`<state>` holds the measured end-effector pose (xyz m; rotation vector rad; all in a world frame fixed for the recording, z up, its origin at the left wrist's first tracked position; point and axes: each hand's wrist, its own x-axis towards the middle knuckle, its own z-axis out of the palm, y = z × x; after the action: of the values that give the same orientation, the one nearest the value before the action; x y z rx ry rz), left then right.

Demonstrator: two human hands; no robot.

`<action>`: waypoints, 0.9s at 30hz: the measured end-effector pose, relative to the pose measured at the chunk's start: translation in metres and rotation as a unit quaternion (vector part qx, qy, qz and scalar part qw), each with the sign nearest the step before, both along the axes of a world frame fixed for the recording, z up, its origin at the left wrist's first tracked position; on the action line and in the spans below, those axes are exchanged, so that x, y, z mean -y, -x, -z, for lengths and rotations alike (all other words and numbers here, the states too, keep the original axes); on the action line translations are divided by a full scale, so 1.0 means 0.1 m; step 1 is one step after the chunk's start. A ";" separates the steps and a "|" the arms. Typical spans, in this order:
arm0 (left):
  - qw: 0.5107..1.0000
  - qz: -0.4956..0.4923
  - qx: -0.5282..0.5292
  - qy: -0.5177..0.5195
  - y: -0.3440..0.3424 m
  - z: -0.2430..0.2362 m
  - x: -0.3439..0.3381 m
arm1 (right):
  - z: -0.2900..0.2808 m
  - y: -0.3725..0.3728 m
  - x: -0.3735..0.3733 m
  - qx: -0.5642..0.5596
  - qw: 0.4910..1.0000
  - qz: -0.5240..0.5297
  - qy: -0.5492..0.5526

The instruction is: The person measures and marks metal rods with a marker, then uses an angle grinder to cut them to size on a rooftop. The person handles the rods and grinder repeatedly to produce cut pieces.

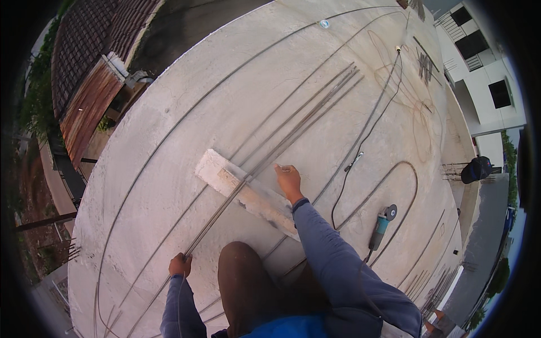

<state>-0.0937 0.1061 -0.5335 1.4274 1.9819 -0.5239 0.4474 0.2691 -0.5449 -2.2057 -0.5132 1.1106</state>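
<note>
My left hand point(180, 263) is closed around the near end of a bundle of thin steel rebar rods point(225, 204). The rods run away from me to the upper right and rest across a pale, worn board point(265, 204). To the right of the rods, over the board, my right hand point(289, 181) is raised with its fingers pinched. Something small and whitish shows at its fingertips, too small to name. A teal angle grinder point(380, 230) with a dark disc lies on the concrete to the right of my right forearm.
Long single rebar rods point(186, 115) stretch over the concrete slab point(141, 219). A black power cord point(369, 135) and thin wire loops point(417, 121) lie at the right. A dark cap point(476, 170) hangs on protruding bars. The slab's edge drops off at the left, beside tiled roofs point(93, 28).
</note>
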 end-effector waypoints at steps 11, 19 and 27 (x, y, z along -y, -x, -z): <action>0.990 -0.014 0.045 -0.136 0.51 -0.12 -0.56 | 0.54 0.02 -0.80 0.035 0.987 0.154 -0.019; 0.992 -0.009 0.068 -0.102 0.28 -0.04 -0.32 | 0.75 -0.21 -0.48 0.020 0.985 0.110 -0.135; 0.979 -0.013 0.162 -0.119 0.42 -0.12 -0.03 | 0.61 -0.37 -0.58 -0.099 0.990 0.084 -0.060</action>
<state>-0.1362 0.1088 -0.5218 1.5173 1.8377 -0.0346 0.4840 0.3275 -0.6061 -1.9698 -0.2951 1.1615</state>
